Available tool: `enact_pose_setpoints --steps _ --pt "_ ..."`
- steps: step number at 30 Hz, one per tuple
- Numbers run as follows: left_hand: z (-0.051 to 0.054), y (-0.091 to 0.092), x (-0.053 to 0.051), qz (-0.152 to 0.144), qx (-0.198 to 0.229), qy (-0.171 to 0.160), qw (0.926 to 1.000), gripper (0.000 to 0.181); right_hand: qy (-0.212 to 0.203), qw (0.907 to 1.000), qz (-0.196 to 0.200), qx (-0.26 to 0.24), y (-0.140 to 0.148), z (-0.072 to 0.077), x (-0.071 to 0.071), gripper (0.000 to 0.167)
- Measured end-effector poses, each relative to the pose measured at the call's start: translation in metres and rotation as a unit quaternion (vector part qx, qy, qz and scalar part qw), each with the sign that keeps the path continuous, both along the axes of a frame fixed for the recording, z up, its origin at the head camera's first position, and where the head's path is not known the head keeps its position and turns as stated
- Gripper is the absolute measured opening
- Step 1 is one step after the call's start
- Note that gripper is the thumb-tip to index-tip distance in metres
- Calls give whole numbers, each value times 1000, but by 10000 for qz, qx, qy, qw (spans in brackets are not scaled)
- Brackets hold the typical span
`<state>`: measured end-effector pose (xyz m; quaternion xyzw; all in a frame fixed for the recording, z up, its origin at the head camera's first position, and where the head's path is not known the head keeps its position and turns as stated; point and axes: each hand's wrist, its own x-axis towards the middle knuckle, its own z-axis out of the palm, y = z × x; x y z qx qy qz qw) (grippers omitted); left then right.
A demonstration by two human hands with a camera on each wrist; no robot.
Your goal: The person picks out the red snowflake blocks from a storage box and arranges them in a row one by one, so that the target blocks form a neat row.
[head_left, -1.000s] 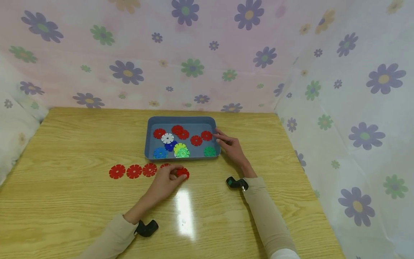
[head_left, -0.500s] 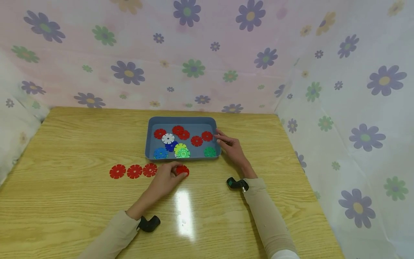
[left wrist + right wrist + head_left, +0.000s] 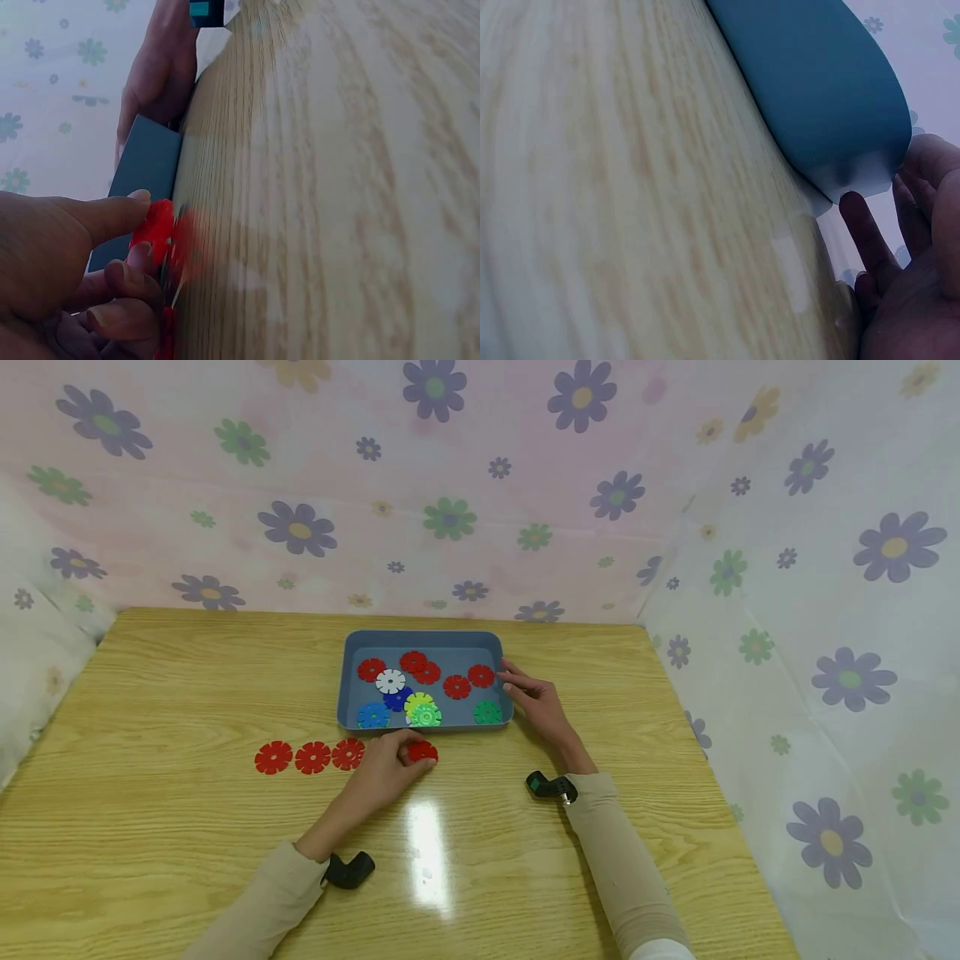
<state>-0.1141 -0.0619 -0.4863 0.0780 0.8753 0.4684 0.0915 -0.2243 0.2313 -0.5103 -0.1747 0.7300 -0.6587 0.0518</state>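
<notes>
In the head view my left hand (image 3: 380, 772) pinches a red notched plastic disc (image 3: 425, 752) just in front of the grey-blue tray (image 3: 465, 729). The left wrist view has this disc (image 3: 154, 229) between thumb and fingers, close to the tabletop. To the left of the hand, several red discs (image 3: 312, 757) lie flat in a row. The hand hides part of that row's right end. My right hand (image 3: 542, 706) touches the tray's right side with fairly straight fingers. In the right wrist view its fingertips meet the tray's corner (image 3: 859, 161).
Inside the tray lie more red discs (image 3: 457, 687), a white disc (image 3: 390, 682), a green disc (image 3: 487, 712) and several blue, yellow and light green ones, some overlapping. The wooden table (image 3: 187, 843) ends against flowered cloth (image 3: 480, 485) at the back.
The left hand and its red disc have shifted slightly toward the tray, and the hand now covers a disc that partly showed in the row. The right hand keeps its place.
</notes>
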Motion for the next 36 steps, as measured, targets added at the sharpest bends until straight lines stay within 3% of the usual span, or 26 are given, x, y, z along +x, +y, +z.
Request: enact_pose_setpoints --steps 24,36 --pt "3 4 2 259 -785 135 9965 43 96 9999 44 50 3 -1 1 34" --pt "1 5 4 349 -972 398 9939 43 75 10000 41 7 1 -1 -1 33"
